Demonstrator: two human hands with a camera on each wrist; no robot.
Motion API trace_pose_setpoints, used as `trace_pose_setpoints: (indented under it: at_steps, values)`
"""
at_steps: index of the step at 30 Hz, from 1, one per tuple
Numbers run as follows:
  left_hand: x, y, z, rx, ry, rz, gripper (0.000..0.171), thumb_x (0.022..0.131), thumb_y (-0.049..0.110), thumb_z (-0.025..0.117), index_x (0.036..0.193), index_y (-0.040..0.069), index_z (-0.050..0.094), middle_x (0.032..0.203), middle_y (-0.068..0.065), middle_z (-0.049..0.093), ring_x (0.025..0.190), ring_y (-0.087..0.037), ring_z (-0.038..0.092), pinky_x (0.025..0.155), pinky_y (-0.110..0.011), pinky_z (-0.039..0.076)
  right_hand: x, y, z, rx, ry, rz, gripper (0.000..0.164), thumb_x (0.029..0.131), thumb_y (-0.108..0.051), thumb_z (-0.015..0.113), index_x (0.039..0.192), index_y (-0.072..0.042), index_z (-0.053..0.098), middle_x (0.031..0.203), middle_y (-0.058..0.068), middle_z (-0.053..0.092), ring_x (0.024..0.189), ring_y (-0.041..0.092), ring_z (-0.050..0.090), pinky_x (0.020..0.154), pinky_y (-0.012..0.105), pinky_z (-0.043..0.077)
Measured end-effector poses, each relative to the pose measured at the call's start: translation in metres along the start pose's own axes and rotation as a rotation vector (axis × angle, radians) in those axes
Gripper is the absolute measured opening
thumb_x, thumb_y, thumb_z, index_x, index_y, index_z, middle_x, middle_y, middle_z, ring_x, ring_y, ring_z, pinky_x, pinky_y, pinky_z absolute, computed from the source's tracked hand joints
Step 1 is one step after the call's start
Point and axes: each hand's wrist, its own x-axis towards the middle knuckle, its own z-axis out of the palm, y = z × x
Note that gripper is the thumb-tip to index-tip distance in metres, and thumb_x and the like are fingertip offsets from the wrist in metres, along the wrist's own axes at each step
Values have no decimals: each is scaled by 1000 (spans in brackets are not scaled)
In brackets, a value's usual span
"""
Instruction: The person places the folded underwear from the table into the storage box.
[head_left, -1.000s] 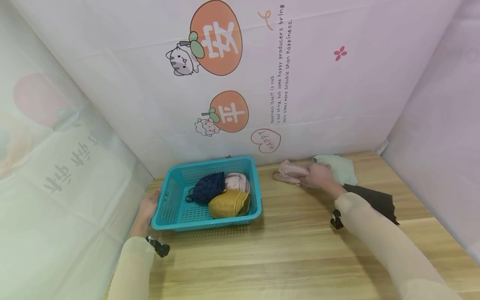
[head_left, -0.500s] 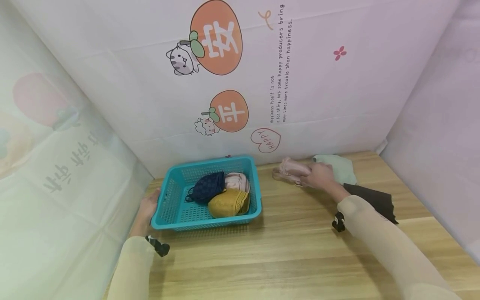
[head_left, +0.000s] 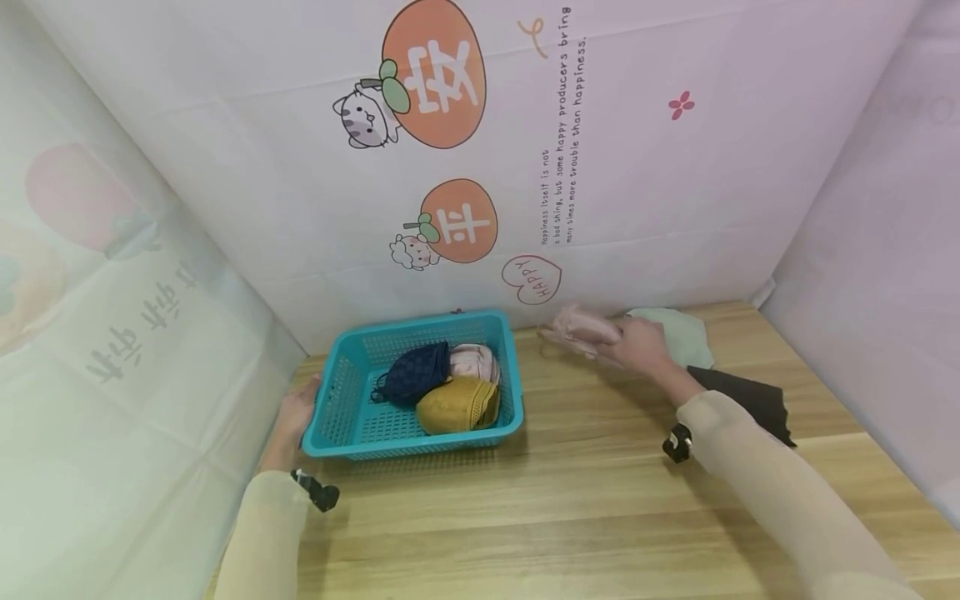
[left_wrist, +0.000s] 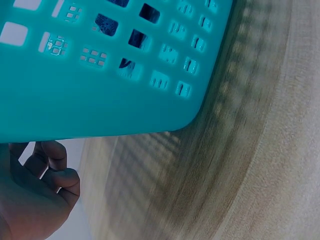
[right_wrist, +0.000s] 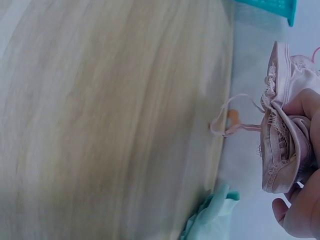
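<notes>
The head view showed the right hand (head_left: 643, 343) pinching a folded pink bra (head_left: 592, 328) near the printed back wall (head_left: 637, 208), to the right of the turquoise plastic basket (head_left: 514, 375) and apart from it. If that pinch loosened, the tucked cups could spring open; the dangling strap (right_wrist: 247, 127) could also snag on the basket's slotted side. The fabric looked satiny, trimmed with frilled lace. The left hand (head_left: 297, 408) held the basket's left end, fingers curled at the rim; a slack hold there could let it slide if knocked. Inside, a navy bra (head_left: 412, 375), a mustard bra (head_left: 453, 407) and a pale pink bra (head_left: 474, 362) lay folded into rounded domes. Beyond the right hand, a soft mint-green garment (head_left: 684, 335) and a dark, wavy-edged cloth (head_left: 742, 402) lay on the wood-grained tabletop (head_left: 525, 517).
</notes>
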Motion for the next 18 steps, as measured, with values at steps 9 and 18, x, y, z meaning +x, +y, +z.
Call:
trace_pose_setpoints:
  at_steps: [9, 18]
  values:
    - [0, 1, 1, -15, 2, -15, 92, 96, 77, 19, 159, 10, 22, 163, -23, 26, 150, -45, 25, 122, -61, 22, -4, -15, -8, 41, 36, -12, 29, 80, -38, 75, 72, -12, 65, 72, 7, 70, 69, 25, 63, 71, 48, 47]
    - [-2, 0, 0, -12, -12, -10, 93, 95, 78, 19, 159, 10, 22, 162, -24, 26, 149, -47, 26, 121, -62, 24, -8, -31, -15, 85, 53, -35, 25, 78, -36, 75, 79, -12, 67, 73, 6, 70, 66, 22, 60, 67, 42, 47]
